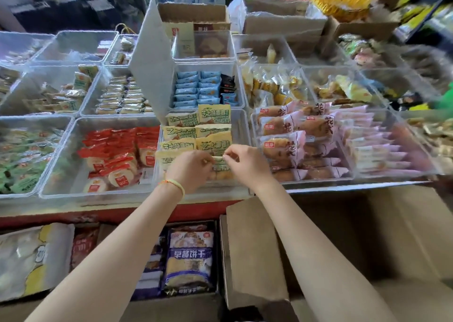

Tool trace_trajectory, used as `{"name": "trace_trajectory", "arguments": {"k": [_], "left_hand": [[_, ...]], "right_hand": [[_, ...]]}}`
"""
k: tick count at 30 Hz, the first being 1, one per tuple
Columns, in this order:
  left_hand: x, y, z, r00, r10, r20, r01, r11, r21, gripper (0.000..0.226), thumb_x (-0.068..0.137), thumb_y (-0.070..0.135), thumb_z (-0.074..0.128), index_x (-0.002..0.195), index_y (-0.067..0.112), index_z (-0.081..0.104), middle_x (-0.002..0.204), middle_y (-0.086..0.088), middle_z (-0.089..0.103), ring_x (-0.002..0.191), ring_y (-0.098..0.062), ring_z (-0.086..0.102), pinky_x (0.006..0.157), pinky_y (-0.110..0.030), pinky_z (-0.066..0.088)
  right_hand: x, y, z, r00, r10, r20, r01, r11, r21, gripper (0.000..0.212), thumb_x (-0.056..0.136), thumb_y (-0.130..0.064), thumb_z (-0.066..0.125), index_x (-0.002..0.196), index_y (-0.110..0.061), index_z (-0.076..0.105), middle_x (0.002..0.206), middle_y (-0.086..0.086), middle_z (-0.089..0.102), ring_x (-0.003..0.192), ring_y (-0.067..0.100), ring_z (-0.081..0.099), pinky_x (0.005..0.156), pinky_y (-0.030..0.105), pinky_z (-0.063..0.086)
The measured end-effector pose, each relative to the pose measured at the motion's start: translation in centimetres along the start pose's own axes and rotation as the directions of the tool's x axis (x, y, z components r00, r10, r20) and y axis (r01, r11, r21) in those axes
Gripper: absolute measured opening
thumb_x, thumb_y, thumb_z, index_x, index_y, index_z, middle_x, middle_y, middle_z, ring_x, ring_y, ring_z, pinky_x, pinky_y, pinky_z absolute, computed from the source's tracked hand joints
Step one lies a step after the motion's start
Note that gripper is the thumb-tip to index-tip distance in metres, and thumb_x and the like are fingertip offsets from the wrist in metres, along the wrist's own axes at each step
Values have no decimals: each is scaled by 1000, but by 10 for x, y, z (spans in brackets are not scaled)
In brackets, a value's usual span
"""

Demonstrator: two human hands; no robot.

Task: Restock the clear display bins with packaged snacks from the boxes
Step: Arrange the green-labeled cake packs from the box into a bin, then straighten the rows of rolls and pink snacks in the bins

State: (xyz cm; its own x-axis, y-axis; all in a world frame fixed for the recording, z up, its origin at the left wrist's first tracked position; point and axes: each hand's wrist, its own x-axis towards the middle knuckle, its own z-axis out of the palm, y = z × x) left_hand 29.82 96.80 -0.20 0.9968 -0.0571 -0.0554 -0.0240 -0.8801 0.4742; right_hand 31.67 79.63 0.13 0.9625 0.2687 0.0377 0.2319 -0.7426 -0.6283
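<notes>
A clear display bin [241, 135] in the middle of the front row holds yellow-green snack packets [213, 114] laid in two columns; its lid [153, 62] stands raised on the left. My left hand [190, 169] and my right hand [245, 163] meet over the bin's near end. Both pinch the same yellow-green packet [219, 166], the left at its left edge, the right at its top right corner. Below the counter an open cardboard box [255, 253] sits at lower right; its inside looks dark.
Neighbouring clear bins hold red rice-cracker packs [117, 150], pink pastry packs [294, 130] and blue packets [196, 88]. Under the red counter edge [49, 215] stands a box with purple biscuit bags [188, 258]. More cardboard boxes [193, 12] line the back.
</notes>
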Motion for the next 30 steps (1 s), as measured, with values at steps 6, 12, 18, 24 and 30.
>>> {"name": "trace_trajectory", "arguments": {"k": [6, 12, 18, 24, 30], "left_hand": [[-14, 52, 19, 990, 129, 61, -115, 975, -188, 20, 91, 20, 57, 97, 21, 75, 99, -3, 73, 86, -24, 67, 80, -35, 55], [-29, 100, 21, 987, 147, 63, -127, 961, -245, 20, 90, 21, 57, 95, 19, 76, 90, -1, 74, 77, -20, 68, 78, -35, 58], [1, 129, 37, 998, 52, 42, -43, 980, -193, 21, 91, 20, 56, 94, 18, 76, 91, 0, 73, 79, -19, 68, 77, -35, 58], [38, 163, 71, 996, -71, 48, 78, 983, -168, 21, 92, 15, 56, 99, 17, 76, 102, -4, 72, 88, -20, 64, 82, -30, 52], [70, 171, 103, 977, -203, 69, 210, 970, -124, 45, 89, 14, 56, 134, 16, 56, 134, -11, 50, 121, -28, 53, 106, -38, 41]], "right_hand": [[-73, 14, -62, 983, 153, -98, -161, 984, -79, 18, 98, -24, 59, 97, -14, 73, 91, -1, 71, 84, 15, 62, 72, 30, 48], [-85, 41, -125, 940, 268, -210, -286, 956, -62, 21, 99, -27, 56, 93, -15, 72, 93, 1, 72, 88, 20, 63, 71, 25, 39], [-51, 84, -150, 957, 266, -114, -278, 955, -105, 25, 101, -24, 50, 103, -15, 74, 94, -5, 62, 89, 16, 54, 62, 22, 33], [5, 144, -156, 961, 269, 64, -262, 961, -92, 19, 96, -28, 55, 102, -21, 71, 98, -3, 66, 87, 18, 58, 60, 22, 36], [41, 181, -146, 964, 213, 158, -207, 977, -56, 37, 93, -25, 65, 126, -18, 51, 113, 3, 56, 101, 23, 58, 81, 32, 46]]}}
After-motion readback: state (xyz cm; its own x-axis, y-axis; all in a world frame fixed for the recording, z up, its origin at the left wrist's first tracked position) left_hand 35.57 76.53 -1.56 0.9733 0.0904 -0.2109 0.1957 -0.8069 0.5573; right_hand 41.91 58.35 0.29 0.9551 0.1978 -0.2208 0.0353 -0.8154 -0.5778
